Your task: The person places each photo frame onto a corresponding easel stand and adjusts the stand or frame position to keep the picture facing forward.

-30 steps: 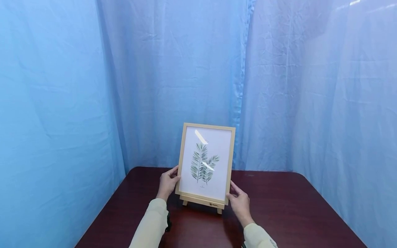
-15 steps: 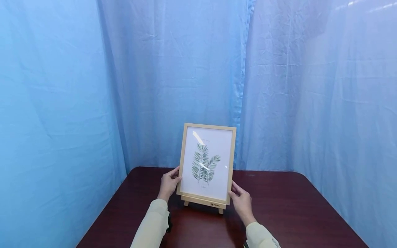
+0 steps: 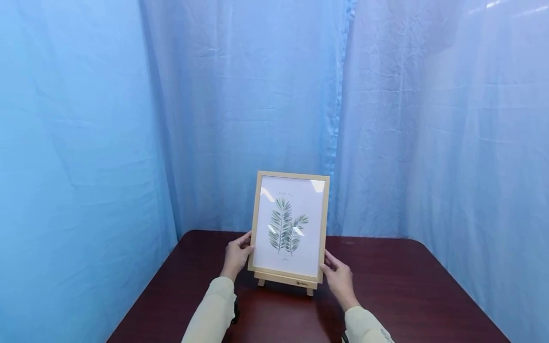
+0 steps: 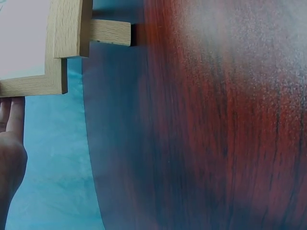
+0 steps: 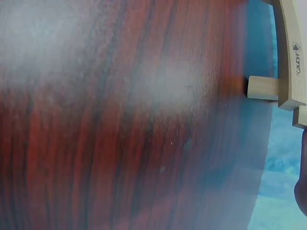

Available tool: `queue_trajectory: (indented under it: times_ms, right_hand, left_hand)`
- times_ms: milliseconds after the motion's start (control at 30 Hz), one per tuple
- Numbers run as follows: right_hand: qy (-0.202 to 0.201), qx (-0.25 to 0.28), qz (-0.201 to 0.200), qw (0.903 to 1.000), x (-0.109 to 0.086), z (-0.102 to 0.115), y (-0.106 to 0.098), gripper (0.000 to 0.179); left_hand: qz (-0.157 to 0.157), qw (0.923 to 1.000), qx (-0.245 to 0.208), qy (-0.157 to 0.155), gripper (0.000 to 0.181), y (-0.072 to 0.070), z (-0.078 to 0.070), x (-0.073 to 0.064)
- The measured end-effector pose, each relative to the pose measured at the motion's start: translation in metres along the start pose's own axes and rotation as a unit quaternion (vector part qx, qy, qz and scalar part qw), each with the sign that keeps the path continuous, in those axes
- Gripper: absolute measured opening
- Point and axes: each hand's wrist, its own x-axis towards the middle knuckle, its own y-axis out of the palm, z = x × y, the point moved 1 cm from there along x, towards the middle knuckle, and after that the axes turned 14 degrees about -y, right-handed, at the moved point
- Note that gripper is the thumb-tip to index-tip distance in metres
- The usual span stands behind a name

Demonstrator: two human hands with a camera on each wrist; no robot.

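Note:
In the head view a picture frame (image 3: 289,175) of light wood, with a green fern print (image 3: 285,228) behind shiny glazing, leans back on a small wooden easel (image 3: 285,278). My left hand (image 3: 236,254) holds its left edge low down, thumb at the front and fingers reaching behind. On the opposite side my right hand (image 3: 339,277) pinches the lower right edge the same way. The left wrist view has the frame's corner (image 4: 29,86) with my fingers (image 4: 17,115) against it. An easel leg (image 5: 263,88) and the printed ledge show in the right wrist view.
The easel stands on a dark red wooden table (image 3: 386,286) with rounded far corners. Blue curtains (image 3: 257,95) hang behind the table and along both sides. Light reflections lie on the glazing and the tabletop.
Frame, easel and both hands sit slightly farther right in the head view, and the background has shifted right a little too. Reflections on the glazing have moved. Both hands keep their hold.

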Motion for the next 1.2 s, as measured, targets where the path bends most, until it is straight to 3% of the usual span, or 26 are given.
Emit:
queue_trajectory:
  times_ms: [433, 1200]
  right_hand:
    - [0.004, -0.008, 0.001, 1.0000, 0.003, -0.006, -0.007, 0.047]
    - [0.000, -0.021, 0.019, 0.9996, 0.012, -0.012, -0.012, 0.046]
  left_hand:
    - [0.015, 0.9998, -0.013, 0.008, 0.049, 0.005, 0.000, -0.008]
    - [0.000, 0.9997, -0.020, 0.015, 0.048, 0.008, -0.001, -0.016]
